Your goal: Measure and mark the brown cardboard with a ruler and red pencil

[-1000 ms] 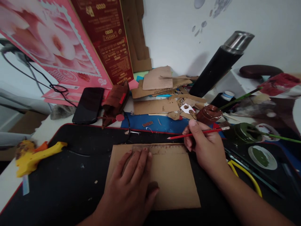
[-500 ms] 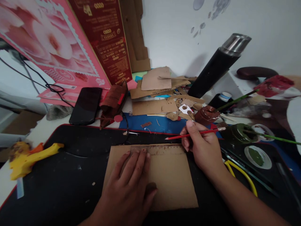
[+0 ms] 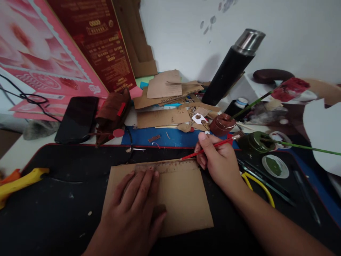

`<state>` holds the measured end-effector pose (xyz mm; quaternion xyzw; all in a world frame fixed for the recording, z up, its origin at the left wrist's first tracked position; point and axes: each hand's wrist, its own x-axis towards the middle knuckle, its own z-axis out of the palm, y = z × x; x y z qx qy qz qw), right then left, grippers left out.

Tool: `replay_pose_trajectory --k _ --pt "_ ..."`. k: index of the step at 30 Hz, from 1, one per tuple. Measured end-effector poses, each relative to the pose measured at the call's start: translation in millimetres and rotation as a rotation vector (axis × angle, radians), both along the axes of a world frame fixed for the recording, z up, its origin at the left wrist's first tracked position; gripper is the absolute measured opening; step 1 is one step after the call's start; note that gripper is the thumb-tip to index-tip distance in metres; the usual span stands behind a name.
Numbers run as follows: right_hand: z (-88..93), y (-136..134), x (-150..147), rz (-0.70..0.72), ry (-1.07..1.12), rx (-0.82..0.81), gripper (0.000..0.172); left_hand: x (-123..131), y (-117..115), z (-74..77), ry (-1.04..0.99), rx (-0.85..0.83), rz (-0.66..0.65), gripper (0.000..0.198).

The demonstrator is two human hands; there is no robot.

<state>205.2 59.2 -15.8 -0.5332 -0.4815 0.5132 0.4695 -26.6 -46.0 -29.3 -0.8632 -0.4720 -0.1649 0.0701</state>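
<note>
A brown cardboard sheet (image 3: 183,199) lies flat on the black mat (image 3: 66,199). Along its far edge rests a clear, stained ruler (image 3: 170,165). My left hand (image 3: 133,206) lies flat on the sheet, fingers stretched out, with the fingertips pressing the ruler. My right hand (image 3: 218,161) sits at the sheet's far right corner, fingers closed round a red pencil (image 3: 205,150). The pencil's tip touches the ruler's right end.
A yellow glue gun (image 3: 18,181) lies at the left edge. A black phone (image 3: 77,119), cardboard scraps (image 3: 165,103) and a black flask (image 3: 229,69) stand behind. Brown (image 3: 222,124) and green (image 3: 255,142) paint pots, a green-paint lid (image 3: 275,166) and yellow-handled pliers (image 3: 258,186) crowd the right.
The view has shifted, so everything sits further left in the frame. My right hand has brought the pencil tip down onto the ruler's right end. My left hand stays on the ruler.
</note>
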Motion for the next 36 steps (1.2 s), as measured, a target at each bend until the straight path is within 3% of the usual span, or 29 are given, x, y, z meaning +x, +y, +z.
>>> replay_pose_trajectory --k 4,12,19,24,36 --pt "-1.7 0 1 0.019 -0.028 0.001 0.056 -2 1 0.0 0.009 0.000 -0.026 0.051" --pt "-4.2 -1 2 0.048 -0.064 0.024 0.054 2 -7 -12.1 -0.074 -0.071 0.067 0.060" --pt "0.8 0 0 0.052 -0.074 -0.003 0.052 -3 -3 -6.4 0.012 -0.022 -0.004 0.057" --pt "2.3 -1 0 0.052 -0.063 0.007 0.054 2 -3 -6.4 -0.068 -0.036 0.062 0.057" --pt "-2.9 -1 2 0.037 -0.067 0.007 0.052 -7 3 -2.7 0.039 -0.002 -0.037 0.051"
